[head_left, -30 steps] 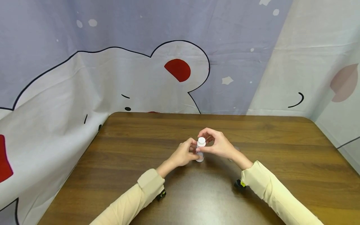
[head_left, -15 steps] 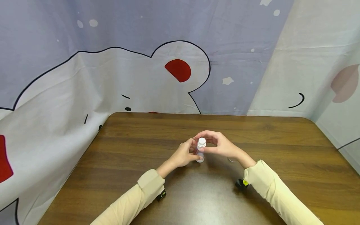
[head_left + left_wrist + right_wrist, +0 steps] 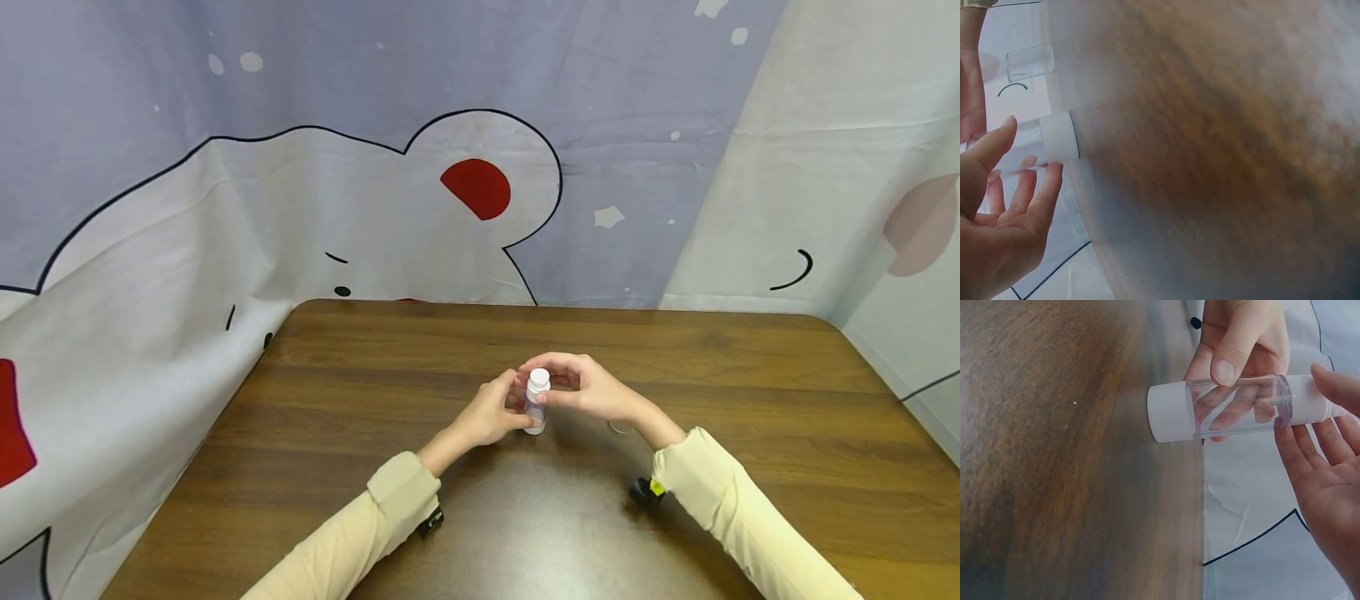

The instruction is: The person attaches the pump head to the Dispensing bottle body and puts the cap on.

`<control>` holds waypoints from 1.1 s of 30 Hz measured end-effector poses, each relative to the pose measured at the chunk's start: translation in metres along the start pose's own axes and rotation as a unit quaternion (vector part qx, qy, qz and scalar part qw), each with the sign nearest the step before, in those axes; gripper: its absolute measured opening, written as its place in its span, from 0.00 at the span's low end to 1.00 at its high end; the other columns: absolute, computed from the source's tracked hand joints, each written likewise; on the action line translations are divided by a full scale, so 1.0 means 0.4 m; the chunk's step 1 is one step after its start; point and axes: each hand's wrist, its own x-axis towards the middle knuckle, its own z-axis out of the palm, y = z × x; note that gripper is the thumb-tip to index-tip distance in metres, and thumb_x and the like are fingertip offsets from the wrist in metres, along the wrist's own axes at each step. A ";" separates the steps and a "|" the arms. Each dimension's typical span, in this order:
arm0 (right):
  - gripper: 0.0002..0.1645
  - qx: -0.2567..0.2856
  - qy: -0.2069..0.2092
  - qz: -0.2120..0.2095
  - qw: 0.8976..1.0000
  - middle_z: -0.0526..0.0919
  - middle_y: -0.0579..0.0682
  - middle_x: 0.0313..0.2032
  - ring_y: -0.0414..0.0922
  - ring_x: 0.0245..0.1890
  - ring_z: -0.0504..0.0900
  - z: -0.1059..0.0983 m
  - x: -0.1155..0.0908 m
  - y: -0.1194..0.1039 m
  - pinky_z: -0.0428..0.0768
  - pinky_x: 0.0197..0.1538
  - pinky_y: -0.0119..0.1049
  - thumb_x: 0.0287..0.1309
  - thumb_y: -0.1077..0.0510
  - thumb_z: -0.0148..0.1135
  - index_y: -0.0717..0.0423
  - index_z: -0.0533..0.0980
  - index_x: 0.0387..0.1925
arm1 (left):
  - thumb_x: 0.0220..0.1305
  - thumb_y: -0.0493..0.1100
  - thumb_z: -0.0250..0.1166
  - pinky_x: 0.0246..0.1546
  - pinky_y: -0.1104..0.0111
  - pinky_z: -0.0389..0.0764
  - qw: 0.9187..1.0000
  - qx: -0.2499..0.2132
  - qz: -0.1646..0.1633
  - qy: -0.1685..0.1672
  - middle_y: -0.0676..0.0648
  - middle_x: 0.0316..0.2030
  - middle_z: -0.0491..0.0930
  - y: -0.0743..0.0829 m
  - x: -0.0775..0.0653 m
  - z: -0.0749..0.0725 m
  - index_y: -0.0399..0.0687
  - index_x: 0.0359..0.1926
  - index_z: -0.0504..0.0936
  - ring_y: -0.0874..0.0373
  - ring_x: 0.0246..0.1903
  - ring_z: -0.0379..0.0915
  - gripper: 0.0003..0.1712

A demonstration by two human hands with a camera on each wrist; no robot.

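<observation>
A small pump bottle (image 3: 538,385) stands upright on the wooden table. Its white base (image 3: 1169,412), see-through middle and white collar (image 3: 1304,400) show in the right wrist view. My left hand (image 3: 483,414) holds the clear body between thumb and fingers. Higher up, my right hand (image 3: 596,393) grips the white collar, its thumb on one side and fingers on the other. The nozzle tip is partly hidden by the right thumb in the right wrist view.
A clear cylindrical cap (image 3: 1030,62) sits on the table (image 3: 360,383), mostly hidden behind the right wrist in the head view. A patterned curtain (image 3: 360,208) hangs along the table's far and left edges.
My right hand has shifted slightly right and nearer, its fingers changing place around the top of the bottle. The left hand keeps hold of the bottle, nearly still.
</observation>
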 end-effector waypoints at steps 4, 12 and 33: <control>0.22 0.003 0.002 0.003 1.000 0.81 0.58 0.53 0.42 0.50 0.81 0.002 0.001 0.001 0.79 0.54 0.32 0.58 0.65 0.65 0.59 0.75 0.55 | 0.54 0.33 0.71 0.49 0.62 0.83 1.000 -0.005 -0.001 0.001 0.36 0.47 0.81 0.001 -0.002 0.000 0.34 0.47 0.70 0.45 0.49 0.80 0.22; 0.21 -0.021 0.020 0.008 1.000 0.83 0.56 0.50 0.40 0.48 0.82 0.004 0.001 -0.006 0.80 0.53 0.31 0.56 0.63 0.67 0.57 0.77 0.52 | 0.54 0.33 0.70 0.48 0.62 0.83 1.000 -0.011 0.004 0.000 0.35 0.47 0.81 0.000 -0.002 0.000 0.34 0.47 0.70 0.44 0.49 0.80 0.22; 0.19 -0.093 0.082 -0.024 0.992 0.86 0.55 0.42 0.36 0.41 0.83 0.021 0.000 -0.011 0.83 0.48 0.33 0.50 0.64 0.71 0.61 0.78 0.46 | 0.54 0.33 0.71 0.44 0.65 0.83 0.999 0.005 0.032 0.010 0.38 0.44 0.82 -0.009 -0.006 0.002 0.36 0.45 0.70 0.47 0.45 0.81 0.21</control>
